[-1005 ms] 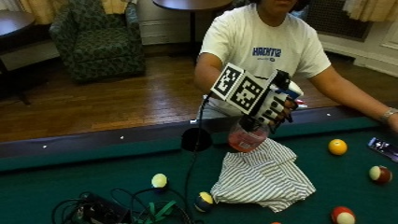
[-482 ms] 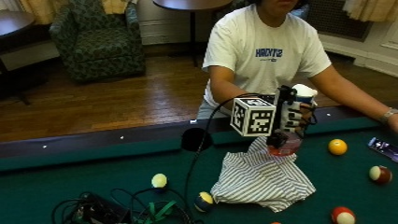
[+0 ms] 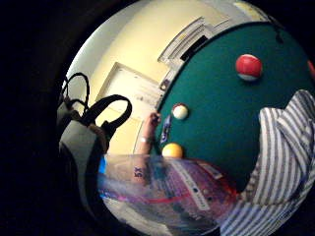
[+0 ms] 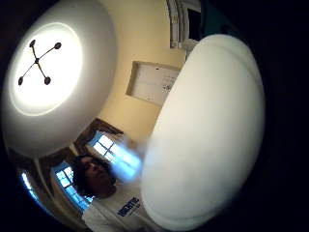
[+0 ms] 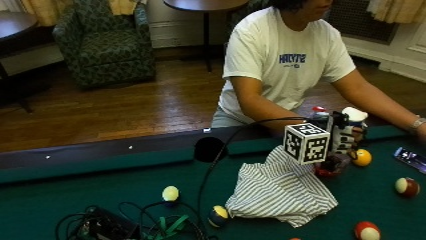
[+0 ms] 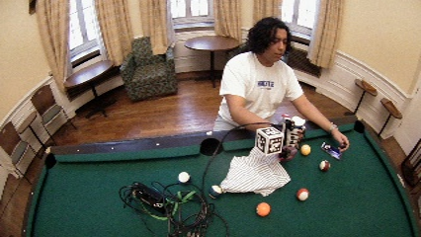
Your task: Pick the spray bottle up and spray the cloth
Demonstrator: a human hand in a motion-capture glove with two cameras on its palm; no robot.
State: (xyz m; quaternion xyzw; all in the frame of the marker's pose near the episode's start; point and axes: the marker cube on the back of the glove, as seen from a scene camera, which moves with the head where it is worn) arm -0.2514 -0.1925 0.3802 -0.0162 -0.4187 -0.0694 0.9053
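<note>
Gloved right hand [image 5: 343,137] clamped round the spray bottle [image 5: 331,165], held upright just above the green desk [image 5: 100,185] at the near edge of the striped cloth [image 5: 279,192]; bottle base touching or just over the cloth corner, cannot tell which. Cloth lying crumpled mid-desk. Yellow ball [image 5: 361,157] just beside the bottle, red-and-white ball [image 5: 406,186] further out, another red-and-white ball [image 5: 367,231] near the cloth's far side. Bare left hand [image 6: 340,140] resting on the desk next to a blue packet [image 5: 411,158]. Cable tangle [image 5: 126,225] well apart, with pale ball [image 5: 170,193] and striped ball [image 5: 217,216] between it and the cloth.
</note>
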